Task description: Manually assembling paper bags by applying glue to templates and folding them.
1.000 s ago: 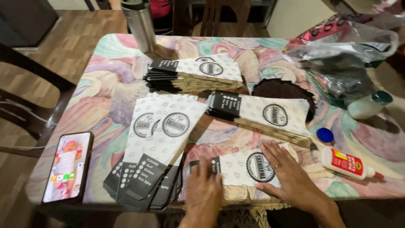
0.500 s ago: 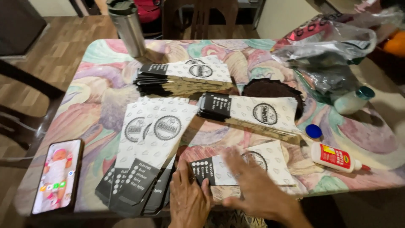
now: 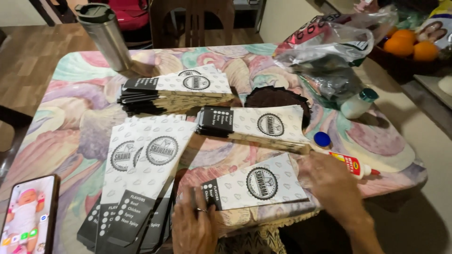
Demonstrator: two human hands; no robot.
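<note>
White paper bag (image 3: 256, 187) lies at the near table edge (image 3: 395, 181); left hand (image 3: 194, 225) and right hand (image 3: 329, 181), fingers spread flat, flank it, glue bottle (image 3: 351, 163) just right.

I see white paper sleeves (image 3: 256, 186) dotted with a faint grey motif, each with a black round emblem and a black end panel; the tablecloth (image 3: 70, 122) swirls in pastel pink, green and cream; the glue bottle (image 3: 351, 164) is white with a red label; its loose cap (image 3: 322, 139) is blue.
</note>
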